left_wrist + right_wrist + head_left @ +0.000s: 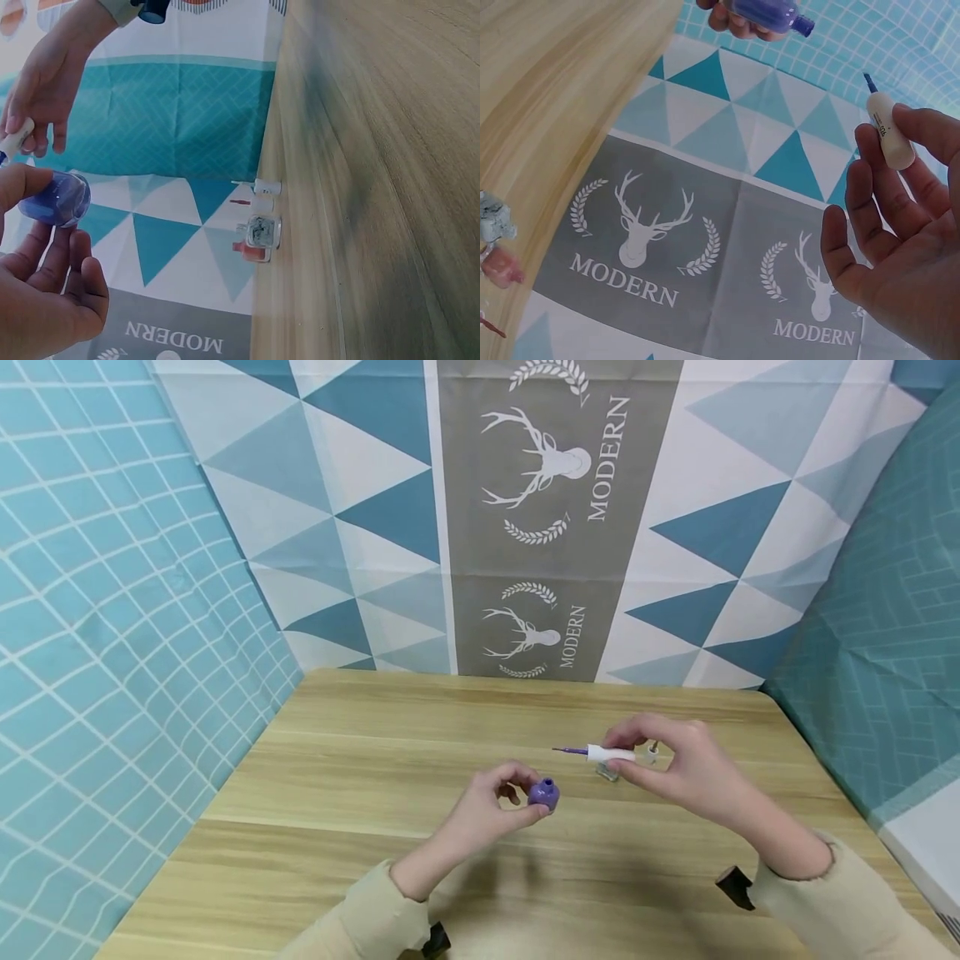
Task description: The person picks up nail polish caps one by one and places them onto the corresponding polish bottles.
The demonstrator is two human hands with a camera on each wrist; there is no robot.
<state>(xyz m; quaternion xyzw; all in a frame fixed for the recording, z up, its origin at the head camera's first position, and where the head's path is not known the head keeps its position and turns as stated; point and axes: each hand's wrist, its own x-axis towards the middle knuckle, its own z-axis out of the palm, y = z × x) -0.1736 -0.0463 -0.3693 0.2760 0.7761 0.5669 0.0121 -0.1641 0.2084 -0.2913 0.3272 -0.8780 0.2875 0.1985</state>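
My left hand (pixel 487 810) holds a small bottle of purple nail polish (pixel 543 795) between thumb and fingers, above the table. The bottle has no cap on, and its bare neck shows in the right wrist view. In my right hand (pixel 701 768) a white nail polish cap (pixel 890 131) is pinched between thumb and fingers. From the cap sticks out a purple-coated brush (pixel 572 751), pointing left. The brush is apart from the bottle, up and to its right in the head view.
Near the table's (pixel 360 760) far right part stand a silvery glitter bottle (pixel 262 232) and a pinkish-red bottle (pixel 253 252). Two white caps (pixel 268 187) with brushes stand beside them. Patterned cloth (pixel 390 527) hangs behind the table, with blue cloth (pixel 112 610) at the left.
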